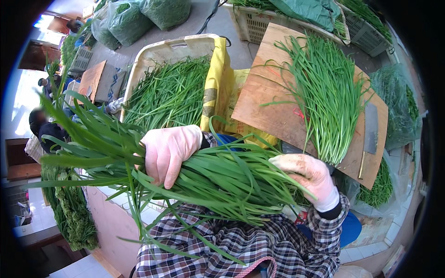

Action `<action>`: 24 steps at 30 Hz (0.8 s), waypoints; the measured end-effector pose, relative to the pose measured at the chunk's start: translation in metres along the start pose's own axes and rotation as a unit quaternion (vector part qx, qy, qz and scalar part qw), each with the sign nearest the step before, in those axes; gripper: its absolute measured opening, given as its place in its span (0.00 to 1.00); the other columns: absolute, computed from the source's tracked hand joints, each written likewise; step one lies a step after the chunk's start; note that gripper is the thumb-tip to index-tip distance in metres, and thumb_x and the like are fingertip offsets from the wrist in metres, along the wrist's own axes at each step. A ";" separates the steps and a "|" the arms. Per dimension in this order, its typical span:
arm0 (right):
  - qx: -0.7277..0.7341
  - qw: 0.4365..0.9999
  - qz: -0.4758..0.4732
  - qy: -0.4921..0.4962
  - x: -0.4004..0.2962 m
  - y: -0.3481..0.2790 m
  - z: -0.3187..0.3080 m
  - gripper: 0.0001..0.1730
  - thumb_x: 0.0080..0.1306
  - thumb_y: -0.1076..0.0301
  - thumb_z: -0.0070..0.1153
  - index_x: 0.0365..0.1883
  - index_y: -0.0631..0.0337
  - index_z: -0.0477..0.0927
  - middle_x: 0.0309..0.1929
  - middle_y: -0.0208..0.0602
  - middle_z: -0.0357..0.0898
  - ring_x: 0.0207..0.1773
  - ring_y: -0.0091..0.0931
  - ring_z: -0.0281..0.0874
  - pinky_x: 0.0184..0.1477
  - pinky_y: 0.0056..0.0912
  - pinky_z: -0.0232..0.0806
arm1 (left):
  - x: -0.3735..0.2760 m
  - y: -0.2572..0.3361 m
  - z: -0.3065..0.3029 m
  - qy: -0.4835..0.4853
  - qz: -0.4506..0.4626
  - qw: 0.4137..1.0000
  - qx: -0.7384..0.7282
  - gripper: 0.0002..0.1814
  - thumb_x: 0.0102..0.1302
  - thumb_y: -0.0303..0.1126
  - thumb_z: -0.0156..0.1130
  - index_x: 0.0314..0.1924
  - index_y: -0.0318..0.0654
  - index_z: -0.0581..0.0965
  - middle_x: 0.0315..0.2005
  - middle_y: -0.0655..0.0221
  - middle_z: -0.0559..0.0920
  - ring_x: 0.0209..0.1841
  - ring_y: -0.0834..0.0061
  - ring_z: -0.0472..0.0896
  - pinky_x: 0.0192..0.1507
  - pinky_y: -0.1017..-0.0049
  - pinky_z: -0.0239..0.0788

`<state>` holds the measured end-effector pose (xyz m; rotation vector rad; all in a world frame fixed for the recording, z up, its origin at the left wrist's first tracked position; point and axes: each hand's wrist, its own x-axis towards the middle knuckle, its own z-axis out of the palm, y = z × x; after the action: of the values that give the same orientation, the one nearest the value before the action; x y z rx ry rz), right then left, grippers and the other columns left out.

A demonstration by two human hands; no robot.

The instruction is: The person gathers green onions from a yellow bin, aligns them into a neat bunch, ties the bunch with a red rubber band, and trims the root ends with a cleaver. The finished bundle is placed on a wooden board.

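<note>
A large bunch of long green leafy stalks, like Chinese chives (222,173), lies across my lap area. My gloved left hand (170,153) grips it around the middle, leaf tips fanning out to the left. My gloved right hand (309,177) has its fingers curled at the pale stem end, over a few thin stalks. Behind it, a wooden board (264,83) carries a second bunch of chives (326,97), stems towards me. A cleaver (369,135) lies on the board to the right of that bunch. Red ties (298,112) show beside the stalks.
A white plastic crate (139,69) full of loose chives stands ahead, a yellow woven sack (217,76) over its side. More filled crates (257,27) stand behind the board. Bags of greens (128,24) are at the back left and right. Several people (48,128) sit at far left.
</note>
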<state>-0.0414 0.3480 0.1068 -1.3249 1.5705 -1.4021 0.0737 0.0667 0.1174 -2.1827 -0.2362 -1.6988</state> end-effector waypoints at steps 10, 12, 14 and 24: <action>-0.215 0.974 -0.060 0.027 0.024 -0.038 -0.003 0.21 0.55 0.65 0.66 0.49 0.54 0.83 0.56 0.39 0.79 0.55 0.40 0.75 0.60 0.42 0.64 | 0.004 -0.003 -0.003 -0.022 0.006 1.000 -0.018 0.16 0.71 0.30 0.42 0.38 0.29 0.78 0.34 0.47 0.82 0.34 0.61 0.83 0.50 0.59 0.77; -0.194 0.979 -0.040 0.046 0.033 -0.026 0.010 0.27 0.51 0.65 0.68 0.52 0.56 0.81 0.58 0.38 0.78 0.56 0.39 0.74 0.61 0.41 0.64 | -0.003 -0.005 -0.006 -0.023 0.013 0.999 -0.023 0.15 0.71 0.30 0.43 0.38 0.29 0.78 0.34 0.48 0.82 0.34 0.61 0.83 0.50 0.59 0.77; -0.114 0.992 -0.038 0.025 0.040 -0.020 0.025 0.28 0.50 0.67 0.69 0.52 0.57 0.81 0.57 0.37 0.78 0.55 0.39 0.74 0.61 0.39 0.65 | 0.006 -0.007 -0.004 -0.020 -0.002 1.000 -0.015 0.14 0.70 0.30 0.44 0.38 0.29 0.78 0.34 0.49 0.82 0.34 0.62 0.83 0.50 0.59 0.77; 0.085 0.995 0.021 -0.041 0.075 -0.012 0.046 0.12 0.60 0.69 0.64 0.42 0.61 0.86 0.61 0.41 0.76 0.63 0.34 0.70 0.65 0.36 0.60 | -0.001 0.002 -0.001 -0.015 -0.019 1.000 -0.012 0.12 0.71 0.29 0.45 0.41 0.30 0.75 0.32 0.53 0.82 0.33 0.64 0.83 0.49 0.62 0.78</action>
<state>-0.0176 0.2637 0.1197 -1.2261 1.3840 -1.4042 0.0736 0.0651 0.1165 -2.2361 -0.2676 -1.6970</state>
